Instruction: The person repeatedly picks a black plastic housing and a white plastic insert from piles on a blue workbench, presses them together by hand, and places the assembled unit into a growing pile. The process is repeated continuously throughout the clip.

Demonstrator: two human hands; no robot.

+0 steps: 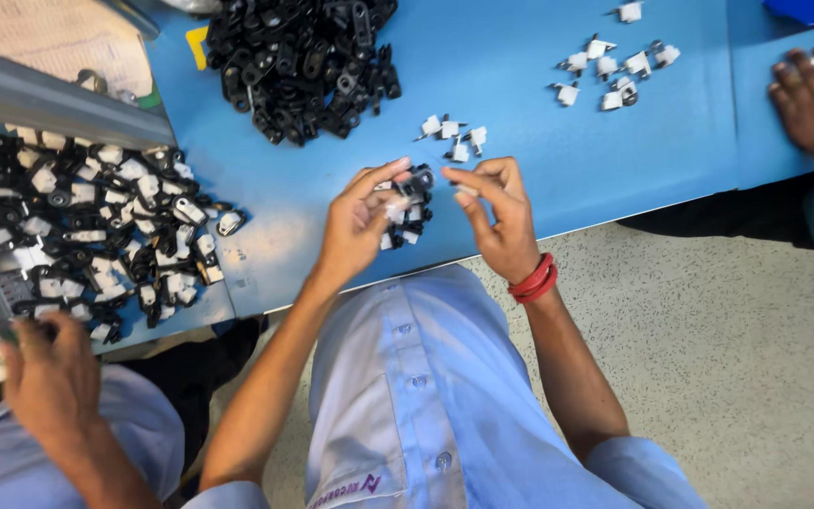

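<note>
Your left hand (358,221) grips a cluster of black-and-white clips (407,203) above the blue table (511,141). Your right hand (499,212) pinches a small white piece (466,191), thumb and forefinger together, just beside it.

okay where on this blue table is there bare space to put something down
The widest bare patch of the blue table lies between the pile of black parts and the far cluster of white clips. Another runs along the near edge right of the right hand. It is crowded at the left, around the heap of assembled black-and-white pieces.
</note>
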